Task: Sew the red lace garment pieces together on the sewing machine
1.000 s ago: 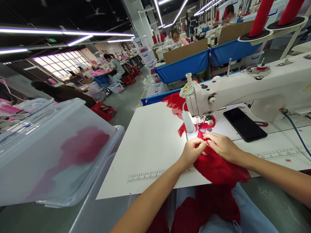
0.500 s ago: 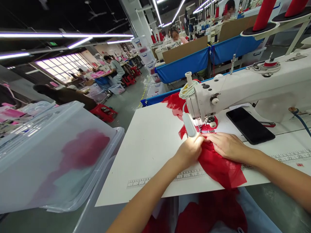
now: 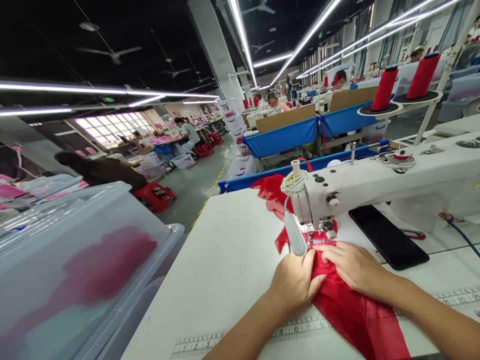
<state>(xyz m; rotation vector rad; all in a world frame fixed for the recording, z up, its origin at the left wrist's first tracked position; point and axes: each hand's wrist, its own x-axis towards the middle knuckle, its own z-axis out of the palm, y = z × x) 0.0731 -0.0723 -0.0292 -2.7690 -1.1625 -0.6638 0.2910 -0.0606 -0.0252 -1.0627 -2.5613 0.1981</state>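
A thin red fabric (image 3: 341, 295) lies gathered under the needle area of a white sewing machine (image 3: 375, 180) and hangs toward the table's front edge. My left hand (image 3: 294, 280) is at the fabric's left edge, just below the lamp; its thumb lies over the cloth and some fingers are hidden. My right hand (image 3: 356, 265) has bent fingers closed on the same fabric, close to the presser foot (image 3: 310, 239). A small grey lamp (image 3: 295, 235) lights the stitching spot. More red cloth (image 3: 272, 192) spreads out behind the machine head.
A black phone (image 3: 388, 237) lies right of my right hand. Printed ruler marks (image 3: 300, 330) run along the white table (image 3: 210, 250). Translucent bins (image 3: 93, 260) stand to the left. Red thread cones (image 3: 385, 89) stand upper right. Co-workers sit farther off, one near a red stool (image 3: 153, 195).
The view has tilted up, so the table and machine sit lower in the picture. My left thumb has moved away from its index finger. Both hands stay at the red fabric.
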